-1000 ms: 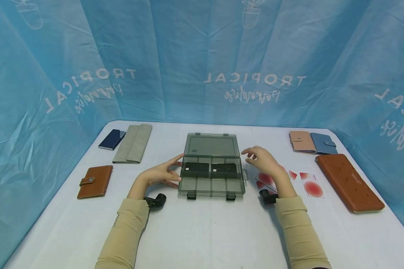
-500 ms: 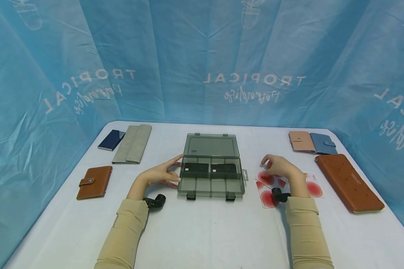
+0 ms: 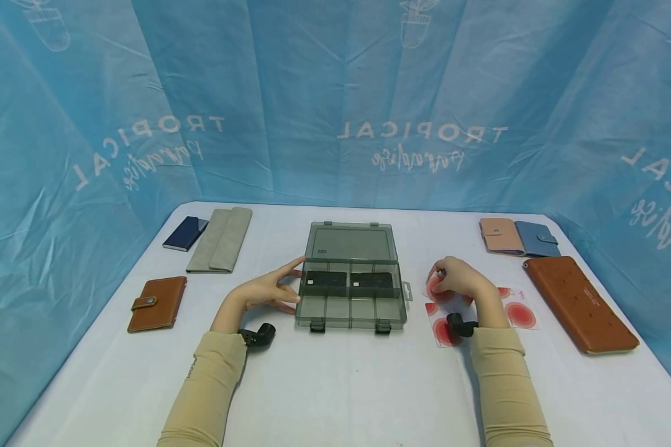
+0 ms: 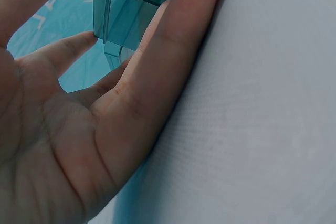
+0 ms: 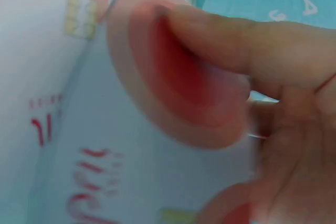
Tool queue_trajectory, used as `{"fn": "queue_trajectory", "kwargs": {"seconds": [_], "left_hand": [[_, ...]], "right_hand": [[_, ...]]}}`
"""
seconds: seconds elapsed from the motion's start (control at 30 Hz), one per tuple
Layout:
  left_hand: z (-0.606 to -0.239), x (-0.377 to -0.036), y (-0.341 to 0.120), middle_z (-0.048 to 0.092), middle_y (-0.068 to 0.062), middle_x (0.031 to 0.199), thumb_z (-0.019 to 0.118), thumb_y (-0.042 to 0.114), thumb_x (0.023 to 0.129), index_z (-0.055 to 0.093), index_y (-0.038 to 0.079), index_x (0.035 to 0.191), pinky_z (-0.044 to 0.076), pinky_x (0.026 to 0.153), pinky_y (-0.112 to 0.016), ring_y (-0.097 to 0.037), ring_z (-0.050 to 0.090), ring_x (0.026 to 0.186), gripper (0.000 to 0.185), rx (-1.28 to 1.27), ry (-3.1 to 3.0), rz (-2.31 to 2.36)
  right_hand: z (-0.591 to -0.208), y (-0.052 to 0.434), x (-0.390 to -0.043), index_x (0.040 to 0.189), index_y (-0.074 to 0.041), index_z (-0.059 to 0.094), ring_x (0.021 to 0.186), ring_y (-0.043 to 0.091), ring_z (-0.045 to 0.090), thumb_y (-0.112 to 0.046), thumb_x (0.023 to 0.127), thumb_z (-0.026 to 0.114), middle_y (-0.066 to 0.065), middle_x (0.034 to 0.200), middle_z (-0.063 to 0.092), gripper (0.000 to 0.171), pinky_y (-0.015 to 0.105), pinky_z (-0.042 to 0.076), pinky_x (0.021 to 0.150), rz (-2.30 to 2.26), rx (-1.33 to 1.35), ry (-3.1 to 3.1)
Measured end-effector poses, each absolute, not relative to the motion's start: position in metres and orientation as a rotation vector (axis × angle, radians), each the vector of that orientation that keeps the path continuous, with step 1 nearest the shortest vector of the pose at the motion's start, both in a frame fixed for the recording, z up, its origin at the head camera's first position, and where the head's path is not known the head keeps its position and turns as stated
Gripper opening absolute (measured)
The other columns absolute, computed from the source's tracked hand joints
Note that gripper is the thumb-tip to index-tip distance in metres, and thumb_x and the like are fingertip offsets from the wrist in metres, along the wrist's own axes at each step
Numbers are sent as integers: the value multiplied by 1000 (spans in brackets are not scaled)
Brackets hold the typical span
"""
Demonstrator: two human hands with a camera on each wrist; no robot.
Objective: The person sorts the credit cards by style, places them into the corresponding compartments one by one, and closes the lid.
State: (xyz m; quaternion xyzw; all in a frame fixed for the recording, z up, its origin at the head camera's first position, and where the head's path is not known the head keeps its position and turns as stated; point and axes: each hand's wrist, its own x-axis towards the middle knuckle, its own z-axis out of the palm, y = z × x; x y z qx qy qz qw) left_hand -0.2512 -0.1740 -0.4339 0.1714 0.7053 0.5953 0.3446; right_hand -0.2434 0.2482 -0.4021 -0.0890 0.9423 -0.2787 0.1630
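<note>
A translucent grey-green compartment box (image 3: 335,308) lies with its lid folded back in the head view. Two flat black rectangular pieces, the left one (image 3: 330,283) and the right one (image 3: 376,284), lie in its far compartments. My left hand (image 3: 264,290) rests its extended fingers along the box's left side. To the right of the box, my right hand (image 3: 465,279) pinches a white card with red circles (image 3: 435,287) between thumb and fingers; the right wrist view shows this card (image 5: 121,124) close up, slightly blurred. Beneath that hand lies another red-patterned card (image 3: 443,329).
Further right is another card (image 3: 520,313), beside a large brown case (image 3: 584,304). A tan card holder (image 3: 501,236) and a blue one (image 3: 537,238) lie behind. At left are a brown wallet (image 3: 158,303), a grey sleeve (image 3: 219,241) and a navy booklet (image 3: 185,232).
My right hand has moved from beside the box's right edge out to the cards, and now has one by its edge, slightly shifted. The left hand and box have stayed put.
</note>
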Motion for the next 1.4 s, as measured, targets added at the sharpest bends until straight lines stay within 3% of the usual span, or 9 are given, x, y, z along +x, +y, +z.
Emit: {"fn": "queue_trajectory", "kwargs": {"seconds": [0.2, 0.47, 0.6, 0.7, 0.8, 0.93, 1.13, 1.4], "left_hand": [[-434, -251, -174, 5, -17, 149, 66, 1, 83, 1, 28, 150, 53, 81, -47, -21, 59, 88, 98, 458, 1831, 1546], [-434, -251, -175, 6, -17, 150, 67, 2, 83, 2, 29, 150, 53, 82, -48, -22, 59, 88, 97, 451, 1832, 1545], [-434, -251, -175, 6, -18, 149, 67, 2, 83, 2, 28, 150, 53, 82, -48, -22, 59, 87, 98, 454, 1829, 1552], [-434, -251, -175, 6, -17, 149, 67, 2, 83, 2, 28, 150, 53, 82, -48, -22, 60, 87, 98, 455, 1827, 1554], [-434, -250, -175, 6, -17, 149, 67, 1, 83, 2, 29, 150, 53, 82, -48, -21, 59, 87, 97, 448, 1833, 1550], [-434, -251, -174, 7, -17, 149, 66, 0, 83, 3, 29, 150, 53, 82, -47, -20, 59, 88, 97, 436, 1848, 1541], [-435, -252, -173, 8, -17, 149, 66, -1, 82, 3, 27, 150, 53, 81, -46, -19, 59, 87, 97, 433, 1848, 1543], [-434, -250, -175, 7, -21, 148, 71, 7, 80, 2, 25, 150, 53, 82, -46, -20, 59, 88, 100, 465, 1849, 1538]], "right_hand": [[-395, 248, -243, 96, -1, 56, 86, 26, 48, -5, 86, 58, 13, 93, 55, 11, 33, 45, 69, -952, -303, 2765], [-366, 227, -232, 125, -5, 47, 99, 33, 51, -7, 93, 52, 18, 108, 51, 33, 42, 47, 80, -1307, -151, 2868], [-356, 206, -225, 131, -6, 48, 95, 30, 51, -6, 93, 50, 19, 110, 49, 38, 38, 48, 78, -1519, -171, 2848], [-355, 187, -220, 128, -6, 53, 91, 26, 50, -5, 93, 50, 19, 113, 48, 36, 30, 47, 73, -1660, -235, 2777], [-358, 166, -212, 120, -7, 58, 91, 25, 53, -10, 93, 52, 15, 110, 50, 28, 30, 47, 73, -1717, -273, 2706], [-366, 136, -202, 106, -11, 62, 82, 21, 55, -16, 92, 56, 7, 95, 59, 16, 32, 47, 68, -1616, -318, 2704], [-385, 106, -194, 93, -15, 62, 60, 14, 48, -14, 90, 59, -1, 75, 63, 4, 26, 40, 51, -1336, -419, 2783], [-402, 90, -189, 93, -11, 60, 68, 12, 55, -5, 89, 58, 5, 86, 67, 7, 23, 45, 55, -1137, -544, 2781]]}}
